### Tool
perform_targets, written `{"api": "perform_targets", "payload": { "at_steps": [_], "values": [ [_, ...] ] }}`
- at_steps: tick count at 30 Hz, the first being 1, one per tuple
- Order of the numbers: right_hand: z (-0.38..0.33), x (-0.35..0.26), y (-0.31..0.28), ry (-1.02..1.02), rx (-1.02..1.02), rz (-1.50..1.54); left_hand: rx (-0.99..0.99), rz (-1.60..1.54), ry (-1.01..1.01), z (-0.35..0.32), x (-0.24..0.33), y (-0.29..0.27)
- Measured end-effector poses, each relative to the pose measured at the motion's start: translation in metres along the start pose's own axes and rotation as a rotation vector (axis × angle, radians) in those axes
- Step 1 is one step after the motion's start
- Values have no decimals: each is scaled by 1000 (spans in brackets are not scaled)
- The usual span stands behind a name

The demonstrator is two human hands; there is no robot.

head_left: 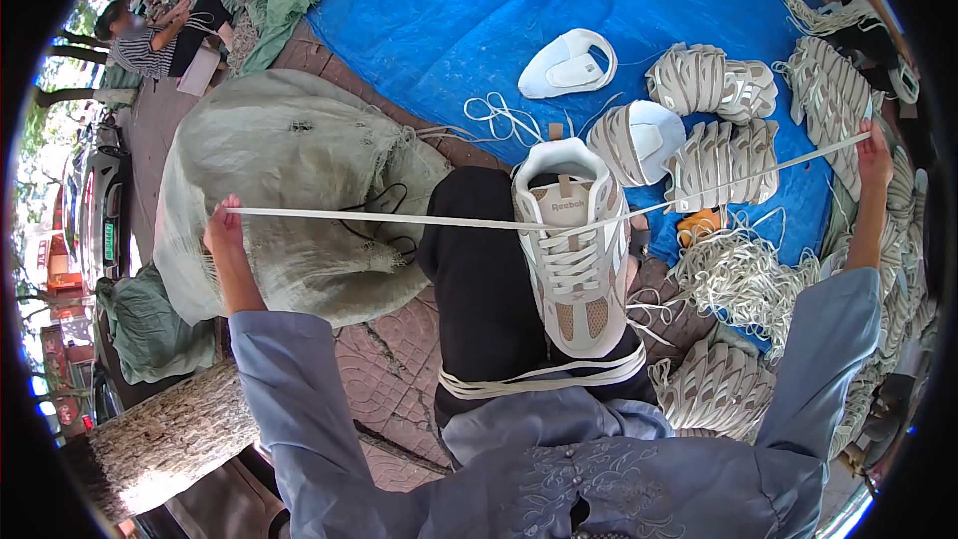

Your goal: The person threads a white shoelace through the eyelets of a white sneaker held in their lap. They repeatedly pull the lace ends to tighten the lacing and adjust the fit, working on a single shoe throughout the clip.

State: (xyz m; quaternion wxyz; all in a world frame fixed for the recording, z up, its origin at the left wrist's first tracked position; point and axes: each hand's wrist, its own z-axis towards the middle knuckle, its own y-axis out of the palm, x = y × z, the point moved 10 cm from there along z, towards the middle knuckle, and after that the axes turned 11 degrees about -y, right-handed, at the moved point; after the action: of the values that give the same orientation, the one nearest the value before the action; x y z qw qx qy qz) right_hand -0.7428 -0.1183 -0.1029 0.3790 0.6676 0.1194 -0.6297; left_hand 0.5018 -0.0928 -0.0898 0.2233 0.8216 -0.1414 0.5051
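On my lap rests a beige and white sneaker point(574, 250), its toe toward me and its lower eyelets laced. A flat white shoelace point(389, 217) runs out from both sides of the shoe's upper part and is stretched wide. My left hand point(224, 227) pinches one end of it, out over the pale sack. At the far right my right hand point(875, 158) pinches the other end, raised a little higher. Several loose laces point(539, 379) lie across my thighs.
A blue tarp point(449, 20) spreads ahead, with a white shoe piece point(569, 65), stacked shoe uppers point(723, 165) and a heap of white laces point(743, 269). A bulging pale sack point(289, 140) stands at left, near a tree trunk point(180, 429). Another person point(165, 45) sits far left.
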Motion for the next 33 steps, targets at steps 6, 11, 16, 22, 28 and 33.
{"api": "perform_targets", "payload": {
  "at_steps": [6, 11, 16, 22, 28, 33],
  "values": [
    [-184, 56, 205, 141, -573, -11, -577, 463, 52, -209, -110, 157],
    [-426, 53, 362, 181, -1217, -231, -835, 858, 490, -363, -168, 209],
    [-497, 84, 361, 278, -1356, -544, -1001, 976, 624, -415, -202, 210],
    [-507, 98, 350, 575, -1301, -340, -962, 1001, 787, -431, -201, 205],
    [-510, 100, 350, 626, -1284, -286, -992, 1096, 813, -433, -203, 196],
    [-511, 104, 346, 647, -1297, -296, -907, 1137, 1028, -447, -200, 193]
  ]
}}
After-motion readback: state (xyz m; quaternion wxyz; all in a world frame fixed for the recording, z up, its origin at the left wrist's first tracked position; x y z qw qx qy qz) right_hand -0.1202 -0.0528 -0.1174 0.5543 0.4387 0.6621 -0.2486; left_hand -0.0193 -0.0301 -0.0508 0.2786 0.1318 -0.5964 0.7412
